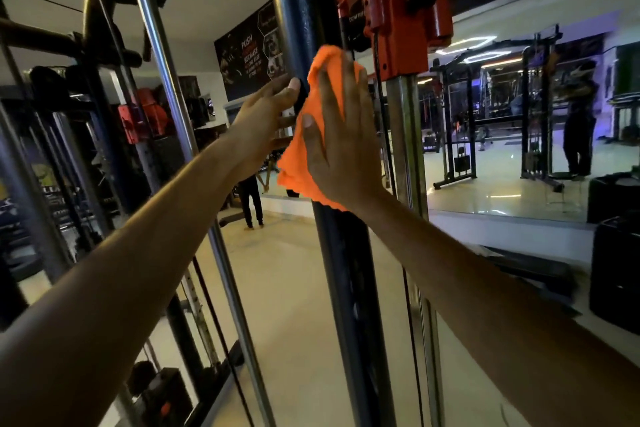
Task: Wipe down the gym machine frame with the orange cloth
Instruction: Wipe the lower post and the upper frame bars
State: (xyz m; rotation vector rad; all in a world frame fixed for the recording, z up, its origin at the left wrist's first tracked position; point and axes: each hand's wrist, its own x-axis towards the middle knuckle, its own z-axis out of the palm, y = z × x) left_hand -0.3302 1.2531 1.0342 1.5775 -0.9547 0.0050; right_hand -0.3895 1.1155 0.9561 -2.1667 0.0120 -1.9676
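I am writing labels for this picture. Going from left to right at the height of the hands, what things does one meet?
Chrome rod → left hand → orange cloth → right hand → steel guide post → mirror.

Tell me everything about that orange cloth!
The cloth is bright orange, soft and fuzzy-looking, crumpled with a ragged lower edge. It lies against the dark upright post, just below the orange bracket. The right hand presses it flat with straight fingers; the left hand touches the post beside it.
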